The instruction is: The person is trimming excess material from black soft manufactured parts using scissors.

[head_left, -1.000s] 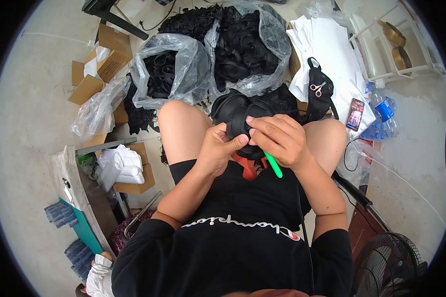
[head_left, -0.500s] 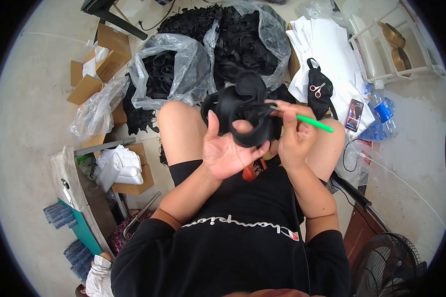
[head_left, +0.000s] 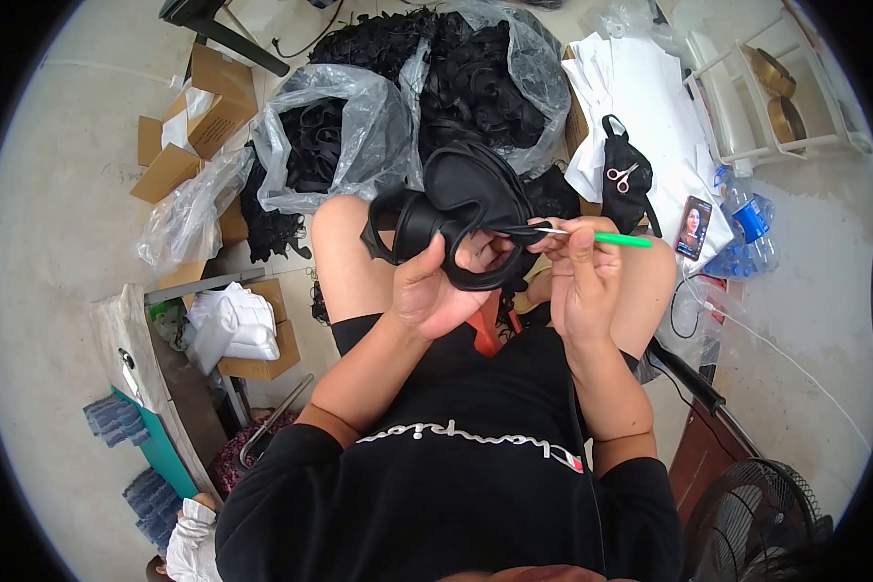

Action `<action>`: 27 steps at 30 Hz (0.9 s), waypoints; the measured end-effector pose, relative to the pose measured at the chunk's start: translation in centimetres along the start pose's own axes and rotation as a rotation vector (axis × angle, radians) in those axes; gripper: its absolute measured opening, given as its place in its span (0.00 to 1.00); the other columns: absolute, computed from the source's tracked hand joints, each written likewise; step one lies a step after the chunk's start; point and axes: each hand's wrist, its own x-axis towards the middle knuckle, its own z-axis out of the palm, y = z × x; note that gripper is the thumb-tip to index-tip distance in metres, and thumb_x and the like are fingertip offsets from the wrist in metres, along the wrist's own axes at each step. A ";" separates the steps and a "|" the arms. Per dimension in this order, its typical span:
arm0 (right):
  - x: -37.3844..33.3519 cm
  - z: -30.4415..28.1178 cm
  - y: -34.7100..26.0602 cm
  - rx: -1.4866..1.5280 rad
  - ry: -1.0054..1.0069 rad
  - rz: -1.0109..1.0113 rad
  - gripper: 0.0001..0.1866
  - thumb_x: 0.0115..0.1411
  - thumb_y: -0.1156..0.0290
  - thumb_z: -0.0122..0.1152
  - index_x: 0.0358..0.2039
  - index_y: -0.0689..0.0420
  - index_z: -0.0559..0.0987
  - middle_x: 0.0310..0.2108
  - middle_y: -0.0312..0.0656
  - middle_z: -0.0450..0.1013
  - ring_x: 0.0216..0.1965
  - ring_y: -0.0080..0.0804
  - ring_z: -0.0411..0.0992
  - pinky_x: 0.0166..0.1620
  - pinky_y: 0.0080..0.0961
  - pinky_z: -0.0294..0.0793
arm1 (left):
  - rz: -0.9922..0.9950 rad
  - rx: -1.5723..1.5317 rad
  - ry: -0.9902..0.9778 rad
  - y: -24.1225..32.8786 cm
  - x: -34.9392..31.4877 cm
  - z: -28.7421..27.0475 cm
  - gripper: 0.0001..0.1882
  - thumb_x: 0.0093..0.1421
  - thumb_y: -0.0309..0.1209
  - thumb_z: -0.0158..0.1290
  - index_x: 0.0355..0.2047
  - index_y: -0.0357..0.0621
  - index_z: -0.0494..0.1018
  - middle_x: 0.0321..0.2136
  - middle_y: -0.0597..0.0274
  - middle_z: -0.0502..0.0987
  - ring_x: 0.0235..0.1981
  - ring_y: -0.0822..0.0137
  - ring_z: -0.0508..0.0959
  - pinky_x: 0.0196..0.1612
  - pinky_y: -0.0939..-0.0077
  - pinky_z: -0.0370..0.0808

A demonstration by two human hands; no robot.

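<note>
Above my lap, a black padded piece with rounded cups and looped straps (head_left: 470, 189), resembling a bra, is held up. My left hand (head_left: 435, 296) grips it from below, thumb on the near side and fingers inside a loop. A slim tool with a bright green handle (head_left: 623, 239) and thin pale metal tip sits in my right hand (head_left: 585, 272), pinched between thumb and fingers. Its tip lies against the black edge at the right. I cannot make out the kind of tip. My right fingertips also touch that edge.
Clear plastic bags (head_left: 335, 87) full of black pieces stand ahead. On white sheets (head_left: 640, 82) at right lie a black piece (head_left: 628, 155), scissors (head_left: 623, 177) and a phone (head_left: 694, 227). Nearby are water bottles (head_left: 750, 218) and a white rack (head_left: 795, 145). Cartons (head_left: 225, 102) stand left; a fan (head_left: 761, 509) lower right.
The black piece has turned and spread, with a large cup now facing up. My left fingers have curled into its loop. The green tool has become more level, its metal tip now plainly visible.
</note>
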 end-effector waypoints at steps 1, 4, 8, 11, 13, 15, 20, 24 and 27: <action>0.0 -0.1 -0.1 -0.017 -0.052 -0.061 0.11 0.64 0.66 0.54 0.35 0.63 0.72 0.35 0.52 0.75 0.34 0.35 0.76 0.40 0.29 0.78 | -0.001 -0.050 -0.030 -0.1 -0.1 -0.5 0.25 0.58 0.54 0.51 0.27 0.41 0.74 0.47 0.58 0.71 0.53 0.61 0.66 0.63 0.64 0.56; -0.3 -0.3 -0.4 -0.130 -0.131 -0.079 0.11 0.63 0.66 0.55 0.35 0.64 0.72 0.34 0.51 0.75 0.33 0.34 0.76 0.39 0.28 0.78 | -0.133 -0.239 0.059 -0.8 -0.1 -1.8 0.36 0.54 0.65 0.45 0.34 0.40 0.74 0.44 0.57 0.73 0.46 0.65 0.72 0.56 0.66 0.65; -0.8 -0.5 -1.2 -0.136 -0.241 0.047 0.11 0.63 0.66 0.56 0.32 0.63 0.74 0.32 0.50 0.77 0.32 0.32 0.76 0.38 0.26 0.76 | -0.341 -0.341 0.021 -1.2 0.2 -1.7 0.47 0.52 0.70 0.42 0.57 0.41 0.62 0.48 0.50 0.73 0.49 0.57 0.72 0.58 0.51 0.64; -0.5 -1.5 -1.9 -0.115 -0.379 0.210 0.14 0.62 0.62 0.57 0.31 0.62 0.72 0.29 0.50 0.75 0.32 0.37 0.77 0.36 0.27 0.76 | -0.404 -0.389 -0.151 -0.6 0.8 -4.0 0.39 0.58 0.62 0.43 0.54 0.38 0.65 0.36 0.50 0.77 0.33 0.60 0.77 0.42 0.62 0.74; -0.2 -3.2 -1.7 -0.111 -0.464 0.343 0.14 0.63 0.63 0.56 0.31 0.62 0.72 0.29 0.50 0.75 0.33 0.36 0.77 0.37 0.27 0.76 | -0.479 -0.029 0.089 -0.1 0.6 -4.1 0.23 0.63 0.48 0.46 0.42 0.38 0.73 0.26 0.58 0.78 0.22 0.65 0.73 0.39 0.71 0.73; 0.8 -5.3 -1.4 -0.069 -0.421 0.405 0.16 0.62 0.60 0.58 0.31 0.63 0.75 0.32 0.45 0.76 0.32 0.30 0.75 0.37 0.24 0.74 | -0.445 0.060 0.231 -0.4 0.8 -3.0 0.17 0.62 0.41 0.51 0.39 0.39 0.74 0.27 0.58 0.77 0.28 0.63 0.76 0.42 0.70 0.73; 9.1 -13.9 3.0 -0.219 0.133 0.285 0.12 0.60 0.79 0.50 0.44 0.66 0.77 0.41 0.42 0.75 0.41 0.27 0.72 0.50 0.25 0.70 | -0.284 0.070 0.381 -0.7 -0.2 -3.6 0.11 0.57 0.28 0.56 0.41 0.42 0.73 0.44 0.62 0.75 0.47 0.63 0.73 0.51 0.65 0.69; 16.9 -27.5 6.7 -1.294 0.602 0.208 0.13 0.56 0.70 0.51 0.32 0.66 0.79 0.36 0.57 0.75 0.38 0.50 0.74 0.43 0.40 0.73 | -0.072 0.203 0.479 -2.1 1.2 -4.5 0.14 0.59 0.27 0.54 0.46 0.48 0.70 0.43 0.65 0.75 0.46 0.67 0.74 0.51 0.68 0.69; 18.6 -28.6 7.9 -1.671 0.653 0.245 0.15 0.55 0.64 0.55 0.33 0.66 0.77 0.38 0.59 0.73 0.40 0.54 0.74 0.45 0.43 0.73 | -0.034 0.358 0.528 -2.0 1.8 -2.4 0.12 0.64 0.37 0.50 0.47 0.50 0.69 0.39 0.67 0.75 0.41 0.70 0.74 0.47 0.70 0.70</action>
